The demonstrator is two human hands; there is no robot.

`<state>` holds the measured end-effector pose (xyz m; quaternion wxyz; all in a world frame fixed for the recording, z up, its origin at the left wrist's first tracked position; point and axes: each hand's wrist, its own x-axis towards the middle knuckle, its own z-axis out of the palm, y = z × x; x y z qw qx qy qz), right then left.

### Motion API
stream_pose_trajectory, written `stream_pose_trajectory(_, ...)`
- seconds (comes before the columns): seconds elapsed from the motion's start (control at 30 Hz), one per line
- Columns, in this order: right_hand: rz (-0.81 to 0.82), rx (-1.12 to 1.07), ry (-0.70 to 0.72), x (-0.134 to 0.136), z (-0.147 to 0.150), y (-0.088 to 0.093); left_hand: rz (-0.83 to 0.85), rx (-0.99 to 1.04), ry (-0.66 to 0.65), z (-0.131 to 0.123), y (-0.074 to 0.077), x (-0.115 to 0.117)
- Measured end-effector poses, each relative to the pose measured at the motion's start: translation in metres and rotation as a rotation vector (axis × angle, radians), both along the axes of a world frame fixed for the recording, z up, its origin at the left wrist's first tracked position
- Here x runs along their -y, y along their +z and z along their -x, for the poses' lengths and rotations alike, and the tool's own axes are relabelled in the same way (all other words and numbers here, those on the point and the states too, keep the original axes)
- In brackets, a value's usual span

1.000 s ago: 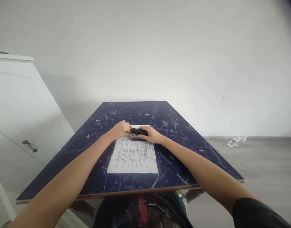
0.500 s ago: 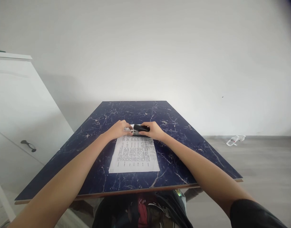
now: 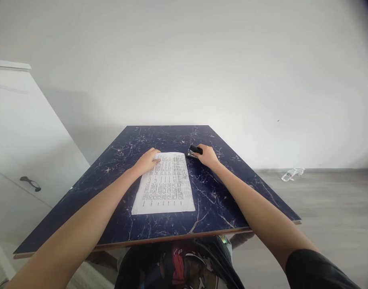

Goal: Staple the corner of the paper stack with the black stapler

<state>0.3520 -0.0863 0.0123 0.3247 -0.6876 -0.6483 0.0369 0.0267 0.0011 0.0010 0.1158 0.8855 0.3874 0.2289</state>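
Note:
Printed white paper (image 3: pixel 166 184) lies on the dark blue marbled table (image 3: pixel 154 136), its text running sideways. At the paper's upper left corner, my left hand (image 3: pixel 148 161) is closed, with the thumb on top of the sheet and the fingers at its edge. My right hand (image 3: pixel 207 155) is wrapped round a black stapler (image 3: pixel 195 151), just off the paper's upper right corner. The stapler's jaws point left and look parted.
A white cabinet (image 3: pixel 27 132) with a dark handle stands to the left of the table. On the floor at the right, a crumpled clear plastic item (image 3: pixel 292 174) lies near the wall. The table's front edge is close to my lap.
My right hand has moved the stapler right and slightly away, off the paper's top edge. The paper's whole top is now uncovered. My left hand stays at its corner. The view has shifted slightly.

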Motion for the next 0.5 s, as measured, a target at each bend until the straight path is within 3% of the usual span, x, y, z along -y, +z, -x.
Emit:
stream_pose_trajectory(0.1, 0.036, 0.028, 0.090, 0.000, -0.007, 0.003, -0.041, 0.236, 0.049, 0.010, 0.004, -0.010)
stream_pose_trajectory(0.3, 0.138, 0.001, 0.473, 0.012, -0.010, 0.021, 0.015, 0.624, 0.129, 0.037, 0.003, -0.032)
stream_pose_trajectory(0.5, 0.277, -0.051, 0.726, 0.027, 0.009, 0.032, 0.016, 0.672, 0.189, 0.043, 0.001, -0.035)
